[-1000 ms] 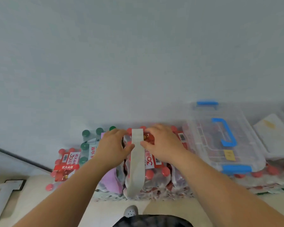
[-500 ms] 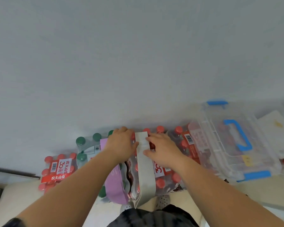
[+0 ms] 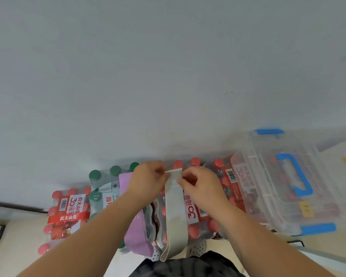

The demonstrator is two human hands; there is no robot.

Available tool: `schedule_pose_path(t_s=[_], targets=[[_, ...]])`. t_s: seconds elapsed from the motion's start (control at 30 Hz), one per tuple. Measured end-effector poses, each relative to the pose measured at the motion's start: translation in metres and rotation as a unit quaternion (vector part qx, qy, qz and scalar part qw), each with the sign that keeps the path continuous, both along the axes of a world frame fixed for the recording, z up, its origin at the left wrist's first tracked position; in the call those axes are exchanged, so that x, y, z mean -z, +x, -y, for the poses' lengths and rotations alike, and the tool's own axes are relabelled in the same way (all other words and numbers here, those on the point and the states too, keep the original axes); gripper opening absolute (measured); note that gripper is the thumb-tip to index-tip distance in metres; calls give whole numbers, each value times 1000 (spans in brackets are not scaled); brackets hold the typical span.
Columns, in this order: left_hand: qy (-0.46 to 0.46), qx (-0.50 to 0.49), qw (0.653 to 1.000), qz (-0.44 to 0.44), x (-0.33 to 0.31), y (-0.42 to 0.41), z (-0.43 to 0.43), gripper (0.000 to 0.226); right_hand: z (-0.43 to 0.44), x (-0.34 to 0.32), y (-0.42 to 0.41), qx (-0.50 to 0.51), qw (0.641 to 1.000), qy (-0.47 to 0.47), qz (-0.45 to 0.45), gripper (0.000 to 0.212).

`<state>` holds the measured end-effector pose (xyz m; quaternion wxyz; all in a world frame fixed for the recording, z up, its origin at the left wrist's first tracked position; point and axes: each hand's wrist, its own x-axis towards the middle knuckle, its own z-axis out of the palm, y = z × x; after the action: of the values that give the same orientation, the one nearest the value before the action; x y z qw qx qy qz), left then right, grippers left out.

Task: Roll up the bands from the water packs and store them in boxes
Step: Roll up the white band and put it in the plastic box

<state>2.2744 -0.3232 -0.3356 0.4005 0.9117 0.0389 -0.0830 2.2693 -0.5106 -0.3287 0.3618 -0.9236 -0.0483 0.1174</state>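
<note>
Since half a second ago, both sets of fingers have gone from lying flat over the band's far end to nipping it up off the pack. The left fingers (image 3: 161, 173) and right fingers (image 3: 185, 177) are drawn in narrow, each pinching a corner of the grey band (image 3: 175, 208) at its far end. That end is lifted and just starting to curl over. Behind them the left hand (image 3: 148, 179) and right hand (image 3: 201, 187) hover over the red-capped water pack (image 3: 196, 212).

From the pinch the band runs flat down the top of the pack and hangs in a loop over its near edge. Just to its left a purple band (image 3: 135, 226) drapes the same way, untouched. Further left stand a green-capped pack (image 3: 105, 186) and another red pack (image 3: 68, 214). To the right a clear box (image 3: 284, 196) with a blue handle sits on more bottles, its lid apparently on.

By my reading the rolling has barely begun. The first turn is not yet made, the purple band waits, and nothing has visibly gone into the box.
</note>
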Motion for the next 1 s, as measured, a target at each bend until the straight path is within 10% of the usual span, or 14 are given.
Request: schedule_pose_path(t_s=[0.5,1.0], targets=[[-350,-26,936,-29,-86,-84,-23,17,-25,-73,-73,108,930,348,-38,11],[-402,-52,914,11,-132,-162,34,22,24,-119,-147,53,901,430,-30,9]])
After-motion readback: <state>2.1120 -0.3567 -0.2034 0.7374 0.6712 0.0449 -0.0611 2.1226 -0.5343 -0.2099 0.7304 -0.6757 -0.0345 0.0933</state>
